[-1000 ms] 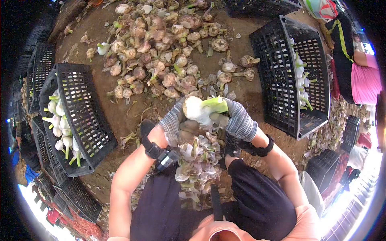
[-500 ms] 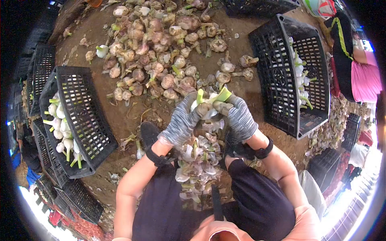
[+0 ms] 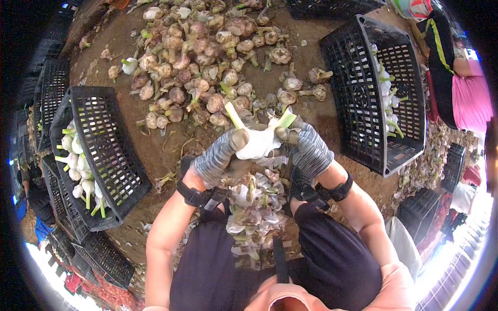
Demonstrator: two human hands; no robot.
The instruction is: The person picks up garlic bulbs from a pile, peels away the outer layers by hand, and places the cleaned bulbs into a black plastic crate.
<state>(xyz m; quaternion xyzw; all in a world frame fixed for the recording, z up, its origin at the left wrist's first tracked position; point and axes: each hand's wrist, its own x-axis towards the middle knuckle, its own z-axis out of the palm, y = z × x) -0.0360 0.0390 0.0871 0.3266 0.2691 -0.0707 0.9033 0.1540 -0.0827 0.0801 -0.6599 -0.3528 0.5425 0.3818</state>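
Observation:
Between my two gloved hands is a white garlic bulb (image 3: 252, 146) with a cut green stem pointing up. My left hand (image 3: 219, 155) is closed on the bulb's left side, thumb on top. A green-ended strip of garlic skin (image 3: 283, 121) is pinched in my right hand (image 3: 310, 150); it stands apart from the stem at the top and appears still joined to the bulb lower down. Both hands wear grey striped gloves, and their lower fingers are partly hidden. Beneath them lies a heap of loose skins (image 3: 255, 207) between my legs.
Ahead on the dirt floor spreads a pile of unpeeled garlic (image 3: 199, 62). A black crate (image 3: 111, 155) with white bulbs stands at left, another black crate (image 3: 358, 98) with bulbs at right. A person in pink clothing (image 3: 469, 101) is at far right.
My left hand has moved left and slightly down, turning the bulb so more white surface shows. The green stem and the skin strip in my right hand are farther apart.

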